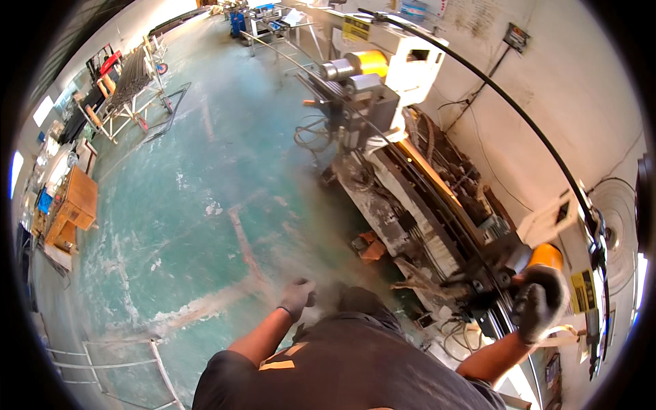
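Note:
My left hand point(298, 298), in a dark glove, hangs low beside my body above the green floor. Its fingers are curled in and nothing shows in them. On the right, my gloved right hand point(540, 305) is at the near end of a long machine point(424, 225), just below an orange-yellow cylinder point(545, 257). Those fingers are bent, and whatever they may grip is hidden. A long thin metal bar point(493, 275) runs along the machine and passes close to this hand.
A second yellow-and-silver cylinder point(369, 63) tops the machine's far end. Loose cables point(459, 336) lie near its base. A black hose point(509, 102) arches over it. Left stand a wooden desk point(74, 198) and a rack of long bars point(133, 76); a white metal frame point(160, 369) is lower left.

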A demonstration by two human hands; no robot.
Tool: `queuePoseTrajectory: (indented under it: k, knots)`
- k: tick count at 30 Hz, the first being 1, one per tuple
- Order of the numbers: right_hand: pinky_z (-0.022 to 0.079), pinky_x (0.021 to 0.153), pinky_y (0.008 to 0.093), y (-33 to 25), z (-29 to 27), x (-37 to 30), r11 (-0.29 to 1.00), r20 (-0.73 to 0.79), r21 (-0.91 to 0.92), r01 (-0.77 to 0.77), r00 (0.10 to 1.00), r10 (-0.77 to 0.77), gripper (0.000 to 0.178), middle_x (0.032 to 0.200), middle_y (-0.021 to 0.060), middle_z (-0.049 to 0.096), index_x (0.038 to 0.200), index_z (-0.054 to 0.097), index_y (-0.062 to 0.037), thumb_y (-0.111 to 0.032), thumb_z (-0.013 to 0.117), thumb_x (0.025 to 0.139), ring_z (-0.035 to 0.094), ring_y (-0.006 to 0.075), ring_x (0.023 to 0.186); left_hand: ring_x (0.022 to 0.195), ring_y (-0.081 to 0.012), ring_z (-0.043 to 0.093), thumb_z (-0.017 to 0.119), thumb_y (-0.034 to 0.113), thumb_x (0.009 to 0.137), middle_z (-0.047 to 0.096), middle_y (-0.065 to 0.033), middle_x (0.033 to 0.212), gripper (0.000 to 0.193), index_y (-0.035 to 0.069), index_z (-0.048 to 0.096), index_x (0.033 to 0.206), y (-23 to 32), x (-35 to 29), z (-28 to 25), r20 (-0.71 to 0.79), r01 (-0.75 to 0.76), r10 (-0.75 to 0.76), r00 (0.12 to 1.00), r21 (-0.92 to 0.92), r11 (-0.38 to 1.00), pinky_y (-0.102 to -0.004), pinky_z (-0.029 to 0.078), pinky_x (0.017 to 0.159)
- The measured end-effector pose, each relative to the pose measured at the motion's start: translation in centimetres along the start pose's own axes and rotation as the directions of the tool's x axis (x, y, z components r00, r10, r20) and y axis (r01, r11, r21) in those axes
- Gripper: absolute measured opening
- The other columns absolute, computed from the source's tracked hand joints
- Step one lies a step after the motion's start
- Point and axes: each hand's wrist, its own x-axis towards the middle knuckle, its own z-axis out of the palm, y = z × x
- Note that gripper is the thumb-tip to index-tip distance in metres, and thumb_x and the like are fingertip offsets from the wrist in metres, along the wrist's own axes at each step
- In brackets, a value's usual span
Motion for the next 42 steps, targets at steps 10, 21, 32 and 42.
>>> queuePoseTrajectory:
  k: [10,21,32,42]
  knots:
    - [0.06,0.089,0.0312,7.1,46.0,16.5,0.845,0.382,0.155,-0.512,0.82,0.426,0.02,0.102,0.0074,0.082,0.114,0.082,0.0006,-0.01,0.083,0.097,0.074,0.0126,0.094,0.075,-0.0211,0.072,0.071,0.027,0.106,0.077,-0.0125,0.099,0.034,-0.001,0.068,0.126,13.7,14.3,-15.7,-0.198,0.094,-0.097,0.975,-0.026,0.995,-0.0388,0.062,0.067]
    - [0.059,0.09,0.0398,10.9,88.3,37.7,-0.02,0.541,0.79,-0.612,0.683,0.491,0.033,0.117,0.007,0.067,0.129,0.068,-0.0027,-0.022,0.077,0.104,0.069,0.0222,0.105,0.067,-0.0241,0.063,0.064,0.016,0.109,0.071,-0.0145,0.091,0.014,0.004,0.064,0.115,33.9,28.4,-33.9,-0.431,-0.143,-0.085,0.898,-0.47,0.871,-0.042,0.053,0.061]
    - [0.062,0.079,0.0438,16.8,100.2,54.4,-0.152,0.193,0.98,-0.13,0.41,0.892,0.025,0.096,0.0088,0.072,0.108,0.067,-0.0098,-0.034,0.074,0.11,0.072,0.0298,0.09,0.068,-0.0193,0.064,0.068,0.023,0.109,0.07,-0.0097,0.093,0.017,0.008,0.063,0.114,61.5,47.8,-51.8,-0.216,-0.129,0.117,0.969,-0.043,0.991,-0.0321,0.051,0.057]
    - [0.057,0.074,0.0334,5.3,107.3,51.4,0.485,-0.33,0.859,-0.164,0.548,0.769,0.005,0.088,0.0061,0.073,0.102,0.075,-0.0036,-0.009,0.076,0.102,0.07,0.0184,0.08,0.097,-0.0236,0.066,0.065,0.018,0.111,0.072,-0.0118,0.111,0.029,-0.003,0.068,0.131,86.7,58.8,-50.6,0.058,-0.516,0.706,0.705,0.726,0.455,-0.0373,0.055,0.09]
